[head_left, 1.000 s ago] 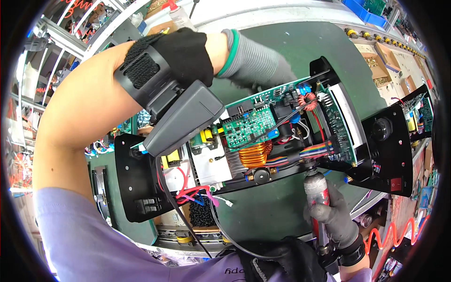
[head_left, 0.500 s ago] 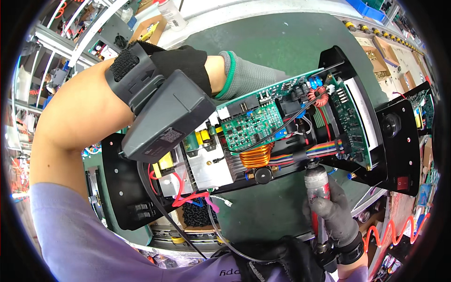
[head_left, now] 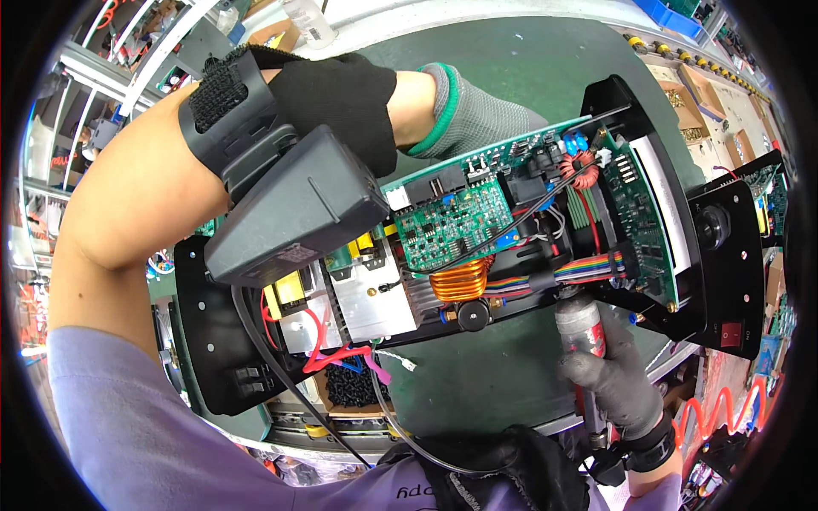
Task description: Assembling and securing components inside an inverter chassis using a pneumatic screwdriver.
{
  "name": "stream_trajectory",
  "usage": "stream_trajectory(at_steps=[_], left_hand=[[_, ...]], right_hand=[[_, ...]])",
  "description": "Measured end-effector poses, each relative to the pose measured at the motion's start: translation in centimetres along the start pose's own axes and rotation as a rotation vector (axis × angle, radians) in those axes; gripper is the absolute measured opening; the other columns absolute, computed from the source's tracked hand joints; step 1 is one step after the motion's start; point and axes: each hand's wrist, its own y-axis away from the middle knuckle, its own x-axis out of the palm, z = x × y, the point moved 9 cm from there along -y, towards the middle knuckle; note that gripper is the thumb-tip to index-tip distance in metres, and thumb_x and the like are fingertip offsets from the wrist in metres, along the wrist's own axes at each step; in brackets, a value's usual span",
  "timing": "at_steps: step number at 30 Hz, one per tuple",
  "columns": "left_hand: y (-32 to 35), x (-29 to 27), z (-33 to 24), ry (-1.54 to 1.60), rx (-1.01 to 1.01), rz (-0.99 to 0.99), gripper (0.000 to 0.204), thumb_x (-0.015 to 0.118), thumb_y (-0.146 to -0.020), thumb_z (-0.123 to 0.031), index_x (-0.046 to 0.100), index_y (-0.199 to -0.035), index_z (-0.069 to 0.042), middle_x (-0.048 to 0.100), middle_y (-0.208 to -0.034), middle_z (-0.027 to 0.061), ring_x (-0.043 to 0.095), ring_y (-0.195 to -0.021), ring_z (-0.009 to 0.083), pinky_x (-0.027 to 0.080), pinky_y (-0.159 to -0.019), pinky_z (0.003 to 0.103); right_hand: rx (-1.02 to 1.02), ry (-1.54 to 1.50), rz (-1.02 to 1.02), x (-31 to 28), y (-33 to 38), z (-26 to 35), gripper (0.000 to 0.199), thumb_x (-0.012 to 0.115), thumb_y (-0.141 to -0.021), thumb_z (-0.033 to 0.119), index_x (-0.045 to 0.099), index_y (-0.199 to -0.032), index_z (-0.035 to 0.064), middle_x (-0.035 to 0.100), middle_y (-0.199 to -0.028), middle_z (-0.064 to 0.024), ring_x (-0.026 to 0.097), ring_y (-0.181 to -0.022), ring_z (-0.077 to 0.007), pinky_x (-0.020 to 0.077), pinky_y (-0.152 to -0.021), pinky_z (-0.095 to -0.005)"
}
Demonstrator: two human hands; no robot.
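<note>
A long black electronics chassis (head_left: 204, 332) lies across the work surface, its inside exposed. It bears a green circuit board (head_left: 452, 226), an orange copper coil (head_left: 460, 281), silver heat sinks (head_left: 375, 294) and a rainbow ribbon cable (head_left: 588, 271). My right hand (head_left: 618, 379), in a grey glove, wraps round a red and grey power screwdriver (head_left: 581, 325), its front end against the chassis's near edge below the ribbon cable. My left hand (head_left: 481, 115), in a grey glove with green cuff, reaches behind the board's far side; its fingers are hidden there.
A dark box (head_left: 298, 213) is strapped to my left forearm, its black cable hanging over the chassis. Another black unit (head_left: 733, 281) stands at right. Parts boxes (head_left: 682, 111) line the far right; a tray of black screws (head_left: 354, 387) sits in front. A red coiled hose (head_left: 724, 417) hangs lower right.
My left forearm and gloved hand have shifted slightly up and right. My right hand and the screwdriver have moved a little right; the screwdriver's front end stays at the chassis.
</note>
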Motion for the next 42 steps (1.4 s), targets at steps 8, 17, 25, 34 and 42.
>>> stream_trajectory(at_steps=[8, 17, 25, 34, 42], left_hand=[[0.6, -0.2, 0.5, -0.008, -0.008, 0.011, 0.038, 0.050, -0.096, -0.042, 0.068, -0.094, -0.008, 0.054, -0.067, -0.0065, 0.042, -0.055, 0.0035, 0.034, -0.046, 0.023], [0.8, -0.2, 0.4, -0.016, -0.007, 0.012, 0.038, 0.050, -0.096, -0.042, 0.069, -0.094, -0.008, 0.055, -0.068, -0.0064, 0.042, -0.055, 0.0035, 0.034, -0.047, 0.022], [1.1, -0.3, 0.6, -0.015, -0.015, 0.016, 0.038, 0.050, -0.096, -0.041, 0.069, -0.094, -0.008, 0.055, -0.068, -0.0062, 0.043, -0.055, 0.0036, 0.035, -0.047, 0.022], [1.3, -0.4, 0.9, -0.013, -0.019, 0.021, 0.038, 0.050, -0.096, -0.041, 0.069, -0.095, -0.008, 0.056, -0.068, -0.0061, 0.043, -0.055, 0.0036, 0.035, -0.048, 0.022], [1.6, -0.5, 1.1, -0.020, -0.020, 0.018, 0.038, 0.050, -0.096, -0.041, 0.069, -0.095, -0.007, 0.056, -0.068, -0.0060, 0.044, -0.056, 0.0037, 0.036, -0.048, 0.022]], right_hand=[[0.014, 0.071, -0.019, 0.1, 0.1, 1.1, 0.066, 0.078, -0.074, 0.047, 0.054, -0.118, 0.0042, 0.060, -0.085, -0.0021, 0.059, -0.071, -0.0116, 0.0483, -0.064, -0.0262], [0.021, -0.053, 0.007, 0.7, 0.0, 1.2, 0.057, 0.075, -0.082, 0.027, 0.051, -0.129, 0.0039, 0.057, -0.091, 0.0005, 0.055, -0.078, -0.0092, 0.0480, -0.072, -0.0271], [0.057, -0.095, 0.066, 1.5, -0.1, 0.5, 0.080, 0.078, -0.070, 0.060, 0.054, -0.123, 0.0055, 0.055, -0.090, 0.0025, 0.052, -0.083, -0.0075, 0.0434, -0.072, -0.0236], [0.057, 0.000, 0.095, 2.1, -0.1, 1.6, 0.080, 0.078, -0.071, 0.059, 0.053, -0.126, 0.0054, 0.055, -0.093, 0.0031, 0.051, -0.084, -0.0074, 0.0426, -0.075, -0.0236], [0.105, -0.009, 0.106, 2.3, 0.1, 1.6, 0.074, 0.080, -0.073, 0.049, 0.052, -0.125, 0.0046, 0.056, -0.093, 0.0020, 0.052, -0.084, -0.0077, 0.0444, -0.074, -0.0251]])
